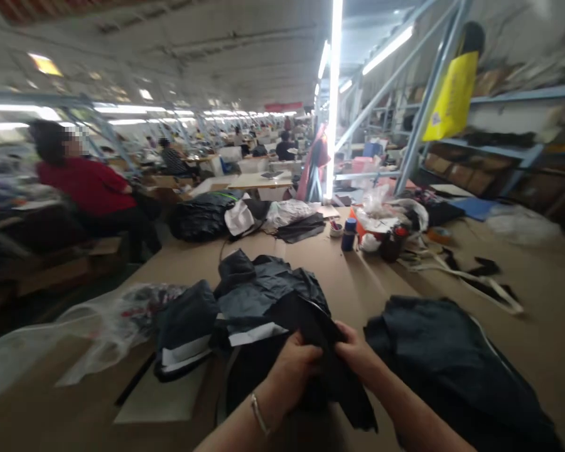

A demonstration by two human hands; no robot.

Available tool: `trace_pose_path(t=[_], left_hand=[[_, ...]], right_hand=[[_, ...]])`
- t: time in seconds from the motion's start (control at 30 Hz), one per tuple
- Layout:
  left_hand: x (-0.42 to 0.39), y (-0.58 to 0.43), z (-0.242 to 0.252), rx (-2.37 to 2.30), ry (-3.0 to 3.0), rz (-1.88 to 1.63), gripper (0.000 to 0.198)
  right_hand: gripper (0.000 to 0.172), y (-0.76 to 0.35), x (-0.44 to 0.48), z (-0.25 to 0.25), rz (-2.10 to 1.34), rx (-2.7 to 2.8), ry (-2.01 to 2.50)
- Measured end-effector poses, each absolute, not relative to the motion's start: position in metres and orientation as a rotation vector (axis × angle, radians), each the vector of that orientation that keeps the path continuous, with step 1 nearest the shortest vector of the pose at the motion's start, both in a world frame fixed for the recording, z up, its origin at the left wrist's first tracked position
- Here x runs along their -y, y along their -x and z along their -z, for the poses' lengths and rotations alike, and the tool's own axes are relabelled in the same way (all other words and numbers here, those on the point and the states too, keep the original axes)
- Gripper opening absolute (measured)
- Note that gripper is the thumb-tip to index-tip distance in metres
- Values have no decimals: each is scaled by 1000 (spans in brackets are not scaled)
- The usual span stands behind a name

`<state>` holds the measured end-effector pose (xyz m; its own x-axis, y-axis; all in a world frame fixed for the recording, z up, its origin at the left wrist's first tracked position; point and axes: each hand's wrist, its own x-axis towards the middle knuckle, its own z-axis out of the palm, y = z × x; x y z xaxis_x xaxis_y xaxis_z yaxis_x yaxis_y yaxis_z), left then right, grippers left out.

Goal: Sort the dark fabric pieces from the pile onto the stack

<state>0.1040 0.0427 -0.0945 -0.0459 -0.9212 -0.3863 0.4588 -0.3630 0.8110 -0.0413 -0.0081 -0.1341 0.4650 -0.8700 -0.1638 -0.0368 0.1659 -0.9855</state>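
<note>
Both my hands grip a piece of black fabric [332, 361] above the near part of the table. My left hand [294, 367], with a bracelet at the wrist, is closed on its left side. On the right edge of the cloth, my right hand [358, 351] pinches with thumb and fingers. Just beyond lies a crumpled dark grey garment [268, 289] with a white strip, partly covered by the black fabric. To its left is a folded dark piece [186, 323] with a white band. A larger dark garment pile [442, 351] rests to the right of my right hand.
A clear plastic bag [122, 320] spreads over the left table edge. Farther back are a black bundle [202, 216], a blue bottle [349, 235], a small cup [336, 230] and white straps [471, 279]. A person in red [87, 188] sits at the left.
</note>
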Motion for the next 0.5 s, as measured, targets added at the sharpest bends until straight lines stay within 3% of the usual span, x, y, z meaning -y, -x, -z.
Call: trace_pose_path(t=[0.23,0.37,0.5], left_hand=[[-83,-102,48,584,-668,2322,38],[-67,-122,52,606,-761,2177,30],[-31,-164,55,735,-973,1994,22]], right_hand=[[46,76,38,142,863,-1116,989],[36,81,32,114,802,-689,741],[50,67,-21,76,648,-585,755]])
